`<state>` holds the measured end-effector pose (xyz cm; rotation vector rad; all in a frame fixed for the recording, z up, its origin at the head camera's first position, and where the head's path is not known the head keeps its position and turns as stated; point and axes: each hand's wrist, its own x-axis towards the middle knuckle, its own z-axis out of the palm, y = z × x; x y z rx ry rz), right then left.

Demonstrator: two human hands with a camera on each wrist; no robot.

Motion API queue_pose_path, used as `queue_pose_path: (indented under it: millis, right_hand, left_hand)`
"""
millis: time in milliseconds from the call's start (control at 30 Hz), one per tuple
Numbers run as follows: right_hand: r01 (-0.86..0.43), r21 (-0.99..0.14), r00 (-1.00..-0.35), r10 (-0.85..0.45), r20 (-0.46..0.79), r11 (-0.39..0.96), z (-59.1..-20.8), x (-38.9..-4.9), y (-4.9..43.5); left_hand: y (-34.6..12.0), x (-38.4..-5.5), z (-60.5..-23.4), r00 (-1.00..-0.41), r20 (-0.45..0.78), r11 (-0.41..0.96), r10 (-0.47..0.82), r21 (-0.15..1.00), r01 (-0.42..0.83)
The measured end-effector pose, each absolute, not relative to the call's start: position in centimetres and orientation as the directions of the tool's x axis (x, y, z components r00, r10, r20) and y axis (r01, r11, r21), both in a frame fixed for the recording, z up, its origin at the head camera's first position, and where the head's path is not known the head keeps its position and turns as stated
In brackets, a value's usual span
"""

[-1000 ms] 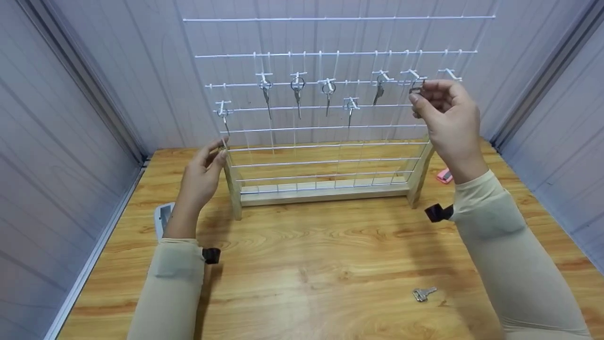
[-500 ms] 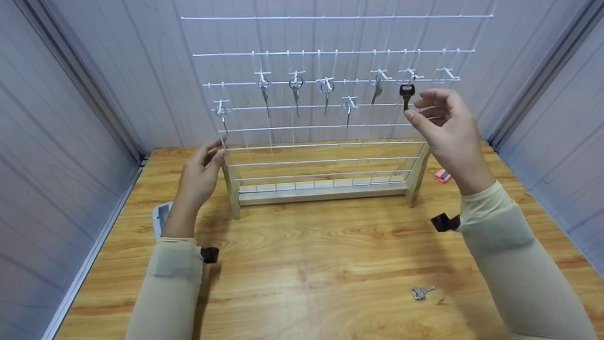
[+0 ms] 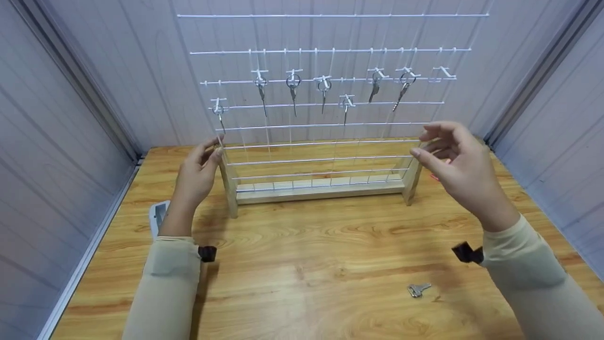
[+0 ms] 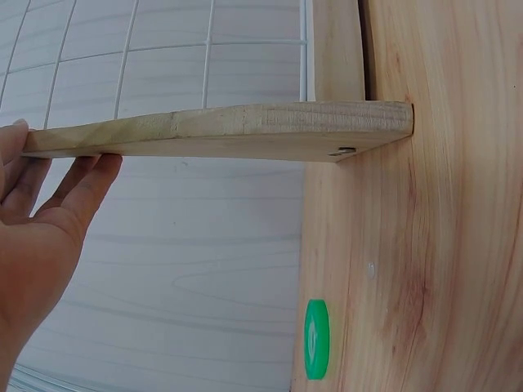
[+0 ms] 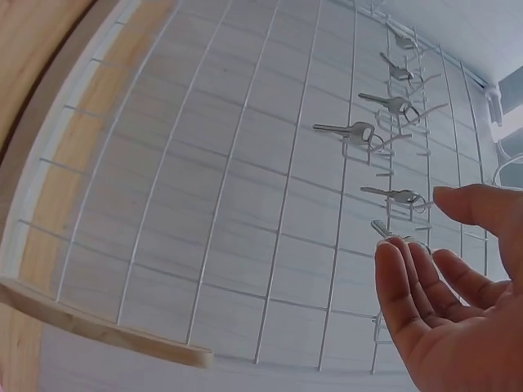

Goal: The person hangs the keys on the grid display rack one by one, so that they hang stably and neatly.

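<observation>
A white wire grid rack with a wooden stand [image 3: 321,193] stands on the table. Several keys hang by rings from its hooks; the rightmost hanging key [image 3: 401,94] tilts slightly. My left hand [image 3: 196,182] grips the upper end of the left wooden side post [image 4: 245,122], thumb on one face and fingers on the other. Beside the right post, my right hand [image 3: 460,170] is held in the air with loosely bent fingers and nothing between them. In the right wrist view its fingers appear near the hanging keys [image 5: 392,104]. One loose key [image 3: 419,290] lies on the table at front right.
A bare white hook [image 3: 443,72] is at the grid's far right. A grey-white object [image 3: 156,217] lies beside my left forearm. Something pink [image 3: 434,177] shows partly behind my right hand. The left wrist view has a green round object [image 4: 317,339]. Panel walls surround the table.
My right hand has let go of a key, which now hangs on the second hook from the right, and has moved down and away. My left hand has stayed on the post.
</observation>
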<state>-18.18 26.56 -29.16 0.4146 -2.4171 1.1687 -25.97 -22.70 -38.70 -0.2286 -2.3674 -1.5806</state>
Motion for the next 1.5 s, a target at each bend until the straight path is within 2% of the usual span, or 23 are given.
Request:
queue_pose_path:
  millis: [267, 600, 767, 867, 1067, 1300, 1500]
  right_hand:
    - [-0.457, -0.606, -0.868, -0.179, 0.463, 0.651, -31.0, -16.1, 27.4]
    - [-0.411, -0.599, -0.909, -0.264, 0.322, 0.687, -34.9, -13.9, 28.7]
    - [-0.399, -0.621, -0.912, -0.36, 0.195, 0.674, -37.5, -12.7, 29.4]
    - [-0.406, -0.631, -0.881, -0.466, 0.078, 0.661, -38.8, -12.3, 30.1]
    - [-0.473, -0.614, -0.752, -0.653, -0.092, 0.632, -41.1, -12.0, 31.4]
    - [-0.565, -0.538, -0.68, -0.722, -0.126, 0.626, -43.0, -11.3, 31.7]
    - [-0.584, -0.543, -0.653, -0.747, -0.128, 0.603, -43.4, -11.1, 31.4]
  left_hand:
    - [-22.7, -26.0, -38.6, -0.944, 0.329, 0.381, -0.02, 0.876, 0.297]
    - [-22.7, -25.9, -38.8, -0.943, 0.332, 0.389, -0.015, 0.871, 0.301]
    - [-22.7, -25.8, -38.8, -0.947, 0.322, 0.396, -0.015, 0.871, 0.29]
    - [-22.7, -25.9, -38.8, -0.945, 0.327, 0.399, -0.018, 0.869, 0.293]
    - [-22.7, -25.9, -38.7, -0.943, 0.331, 0.4, -0.019, 0.867, 0.296]
    - [-22.7, -25.9, -38.7, -0.947, 0.321, 0.393, -0.024, 0.874, 0.287]
    - [-22.7, -25.9, -38.6, -0.947, 0.321, 0.378, -0.011, 0.878, 0.293]
